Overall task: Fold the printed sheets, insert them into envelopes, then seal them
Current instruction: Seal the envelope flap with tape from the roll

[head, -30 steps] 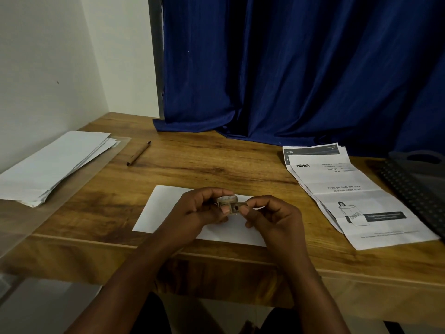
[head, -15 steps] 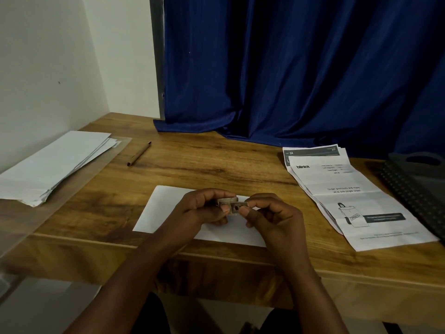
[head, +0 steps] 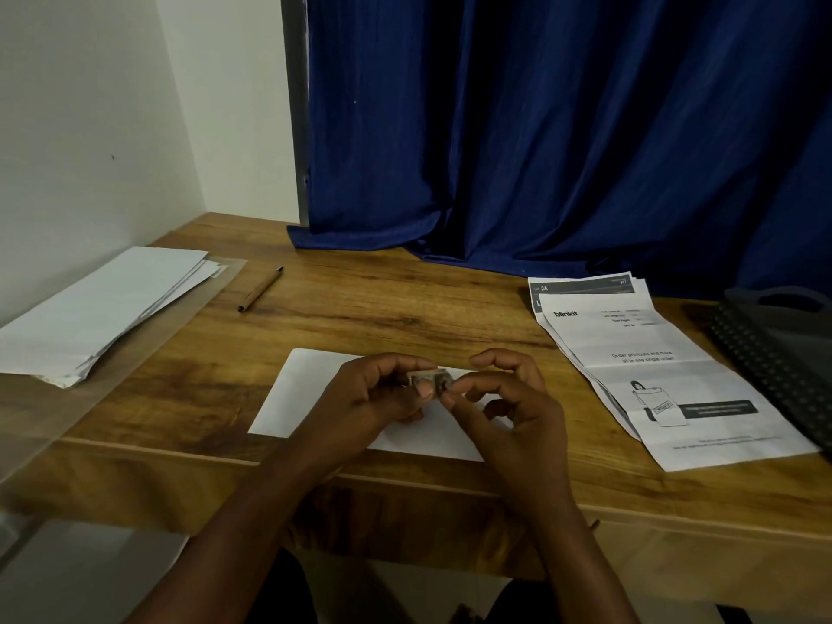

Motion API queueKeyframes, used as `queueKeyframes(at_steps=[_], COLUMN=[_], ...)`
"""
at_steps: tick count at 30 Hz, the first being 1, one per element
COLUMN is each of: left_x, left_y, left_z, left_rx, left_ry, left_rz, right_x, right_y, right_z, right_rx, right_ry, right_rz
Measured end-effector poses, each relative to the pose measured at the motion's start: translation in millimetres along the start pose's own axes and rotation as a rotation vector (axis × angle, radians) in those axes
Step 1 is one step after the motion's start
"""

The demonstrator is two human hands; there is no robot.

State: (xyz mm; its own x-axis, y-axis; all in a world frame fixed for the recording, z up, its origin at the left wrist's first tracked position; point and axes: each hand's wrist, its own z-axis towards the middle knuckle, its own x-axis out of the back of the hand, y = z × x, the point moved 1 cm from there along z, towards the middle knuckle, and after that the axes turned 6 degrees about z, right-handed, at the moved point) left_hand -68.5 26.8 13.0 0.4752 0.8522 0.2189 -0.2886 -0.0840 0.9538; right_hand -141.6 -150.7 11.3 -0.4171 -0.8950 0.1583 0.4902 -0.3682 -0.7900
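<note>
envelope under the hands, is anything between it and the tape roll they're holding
Nothing visible does. The tape roll sits pinched between the left hand and right hand, directly above the envelope; only those hands cover it.

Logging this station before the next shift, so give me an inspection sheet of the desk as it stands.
Surface: wooden desk, bare in the middle.
Job's things: envelope under the hands; printed sheets at right; white stack at left.
Clutter: pen; dark tray at the right edge.
Grippers: left hand grips a small tape roll; right hand pinches at it.
Cables: nothing seen.
Surroundings: blue curtain, white wall.
</note>
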Motion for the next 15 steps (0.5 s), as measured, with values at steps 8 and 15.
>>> queueKeyframes(at_steps=[8, 15], left_x=[1.0, 0.8], left_y=[-1.4, 0.6], left_z=[-0.4, -1.7], left_rx=[0.010, -0.004], left_ry=[0.010, -0.002], left_rz=[-0.011, 0.007], right_x=[-1.7, -2.8], right_y=[5.9, 10.3], right_z=[0.7, 1.7], right_rx=[-0.039, -0.051], right_ry=[0.029, 0.014], right_rz=[-0.102, -0.150])
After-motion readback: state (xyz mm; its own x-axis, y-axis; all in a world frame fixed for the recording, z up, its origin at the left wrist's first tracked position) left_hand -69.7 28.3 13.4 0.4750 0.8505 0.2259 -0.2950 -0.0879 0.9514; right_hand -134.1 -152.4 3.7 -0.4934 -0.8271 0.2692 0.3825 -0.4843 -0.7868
